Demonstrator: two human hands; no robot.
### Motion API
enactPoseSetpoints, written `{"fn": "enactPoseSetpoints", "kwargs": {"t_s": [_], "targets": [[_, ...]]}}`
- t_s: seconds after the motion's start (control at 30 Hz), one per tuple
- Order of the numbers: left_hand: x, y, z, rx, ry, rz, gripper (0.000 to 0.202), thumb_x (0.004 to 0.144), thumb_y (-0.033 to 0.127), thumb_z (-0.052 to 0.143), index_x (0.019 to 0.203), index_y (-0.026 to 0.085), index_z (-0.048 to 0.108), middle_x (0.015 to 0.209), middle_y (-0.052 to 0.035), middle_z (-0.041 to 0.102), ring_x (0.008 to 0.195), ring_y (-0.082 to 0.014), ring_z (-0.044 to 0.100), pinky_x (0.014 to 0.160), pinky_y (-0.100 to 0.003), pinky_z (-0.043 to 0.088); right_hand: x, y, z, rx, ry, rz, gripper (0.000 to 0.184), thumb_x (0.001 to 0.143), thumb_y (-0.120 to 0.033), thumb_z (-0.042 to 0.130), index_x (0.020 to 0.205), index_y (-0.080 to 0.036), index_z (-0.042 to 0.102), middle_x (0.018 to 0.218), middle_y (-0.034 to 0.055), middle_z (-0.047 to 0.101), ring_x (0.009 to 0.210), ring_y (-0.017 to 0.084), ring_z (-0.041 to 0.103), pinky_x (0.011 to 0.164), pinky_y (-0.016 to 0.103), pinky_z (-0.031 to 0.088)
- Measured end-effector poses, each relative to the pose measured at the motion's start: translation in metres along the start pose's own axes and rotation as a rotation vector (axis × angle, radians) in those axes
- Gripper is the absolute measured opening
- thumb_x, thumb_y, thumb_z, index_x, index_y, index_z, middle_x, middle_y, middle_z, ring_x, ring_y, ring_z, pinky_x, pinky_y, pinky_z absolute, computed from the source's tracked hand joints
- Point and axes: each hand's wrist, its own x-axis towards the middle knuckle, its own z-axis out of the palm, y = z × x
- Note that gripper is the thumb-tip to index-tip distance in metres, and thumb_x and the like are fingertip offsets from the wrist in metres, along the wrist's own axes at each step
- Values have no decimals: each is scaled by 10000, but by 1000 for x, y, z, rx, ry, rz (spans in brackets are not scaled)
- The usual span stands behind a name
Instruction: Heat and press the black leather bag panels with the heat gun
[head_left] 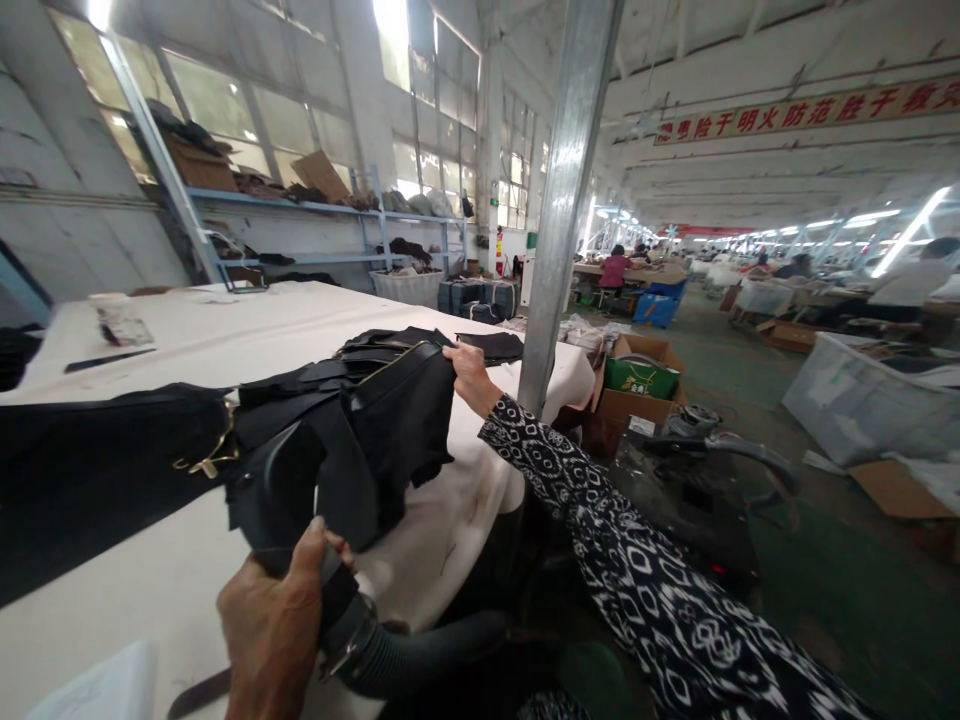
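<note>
My left hand [274, 605] is wrapped round the neck of a black vacuum nozzle [274, 490], whose wide head points at the dark work above the table. A ribbed hose [424, 655] runs from it to the right. Between finger and thumb, my right hand [471, 375] pinches the upper right corner of a black fabric bag piece [420, 410] with a gold-toothed zipper [390, 365] along its top. The piece hangs beside the nozzle, and its lower edge is ragged. Behind them lie more black pieces [277, 395] and a gold chain [217, 455].
A white-covered table [262, 320] spreads in front, with a metal post [562, 210] at its right edge. Right of it stand a black machine [690, 500] with a hose, a cardboard box [637, 400] and a grey bin [862, 400]. Co-workers sit farther back.
</note>
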Motion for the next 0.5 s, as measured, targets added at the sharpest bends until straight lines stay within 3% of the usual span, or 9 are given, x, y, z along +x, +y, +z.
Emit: {"fn": "enactPoseSetpoints", "kwargs": {"t_s": [0.1,0.23,0.3,0.37,0.47,0.5], "targets": [[-2,-1,-1,-35,-34,-36,362,627,510,722,707,158,689,541,-22,668,462,-208,626,429,-298,532,-47,29,-1,-139,-86,35,177,810,-124,548,638,-163,528,509,-44,457,537,108,487,529,203,399],[5,-6,-3,38,-22,-63,335,627,495,694,672,163,686,534,-35,668,469,-205,628,427,-283,517,-91,61,-19,-377,-315,59,346,660,-111,781,493,-176,485,451,-21,481,508,135,514,508,229,394],[11,-10,-3,70,-7,-69,339,632,503,683,668,166,687,541,-46,674,505,-220,648,440,-287,522,-83,62,-28,-474,-350,23,364,704,-158,796,502,-174,494,505,14,524,601,167,569,570,246,414],[19,-15,-2,103,-5,-74,361,633,526,680,673,167,691,555,-59,683,547,-240,670,459,-298,531,-58,54,-28,-539,-340,-40,293,804,-192,736,588,-161,541,653,66,600,778,207,608,668,269,431],[26,-22,1,127,-36,-112,412,622,564,693,712,162,700,589,-77,705,580,-260,688,489,-319,547,-9,41,-6,-558,-389,-129,124,809,-170,732,779,-129,619,863,102,646,943,230,581,754,283,425],[27,-24,2,120,-55,-122,429,619,575,699,728,160,700,598,-78,710,577,-262,688,494,-326,551,5,39,5,-544,-434,-154,149,777,-160,760,853,-123,637,883,87,647,938,218,576,758,274,423]]}}
